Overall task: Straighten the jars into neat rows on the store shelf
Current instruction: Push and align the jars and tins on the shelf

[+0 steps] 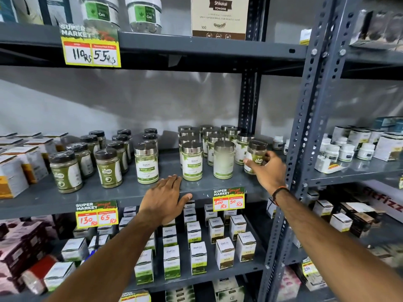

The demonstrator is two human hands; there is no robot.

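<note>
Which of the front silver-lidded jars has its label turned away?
The silver-lidded jar third from the left in the front row, just left of the right hand. It shows a plain pale side, while its neighbours show green Moringa labels.

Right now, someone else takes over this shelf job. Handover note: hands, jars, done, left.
Right hand: gripping a dark-lidded jar at the right end of the middle shelf, tilted, beside the steel-lidded jars.
Left hand: flat on the shelf's front edge, holding nothing.
Steel-lidded jars: roughly in rows at centre-right, but one steel-lidded jar stands apart to the left, and another jar shows no label.
Dark-lidded jars: loose diagonal rows on the left.
Left: likely move the held jar to its own kind, pull in the stray, square up rows.
</note>
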